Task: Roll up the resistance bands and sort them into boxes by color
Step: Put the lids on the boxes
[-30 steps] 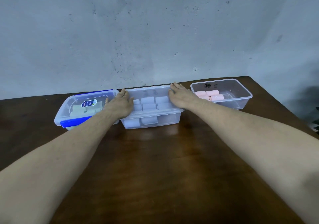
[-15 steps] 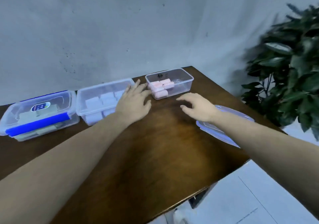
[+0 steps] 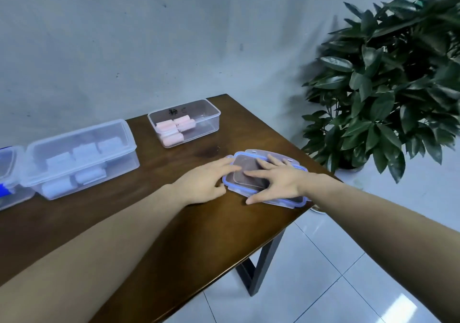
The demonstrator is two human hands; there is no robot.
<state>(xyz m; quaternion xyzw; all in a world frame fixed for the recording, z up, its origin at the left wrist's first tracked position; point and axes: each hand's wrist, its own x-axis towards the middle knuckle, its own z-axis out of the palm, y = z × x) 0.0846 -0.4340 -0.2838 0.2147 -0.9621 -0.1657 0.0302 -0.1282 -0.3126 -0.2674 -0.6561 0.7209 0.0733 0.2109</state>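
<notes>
A: Resistance bands, rolled: pale ones fill the lidded middle box, well to the left of the loose lid; pink ones lie in the open box beyond the lid, toward the wall.

B: And the surface?

A: Dark brown wood. The lid lies flat near its right edge, its long axis running from the far left to the near right corner.

B: The hands?

A: Both arms reach forward, bare to the frame's edge. The right hand lies palm-down on the lid, its fingers spread and straight across the clear top, the thumb at the near rim. The left hand is at the lid's left end, fingers stretched onto the rim; whether they press or only touch, I cannot tell.

B: What is cut off or unclear?

A: A blue-trimmed box, farthest left of the lid, is cut by the frame edge, its contents unreadable. The middle box's cloudy lid blurs its rolls. Black writing on the open box's far wall is too small to read. The pink rolls point roughly along their box's long axis.

B: Anything else?

A: A leafy potted plant stands on the white tiled floor, right of the lid.
</notes>
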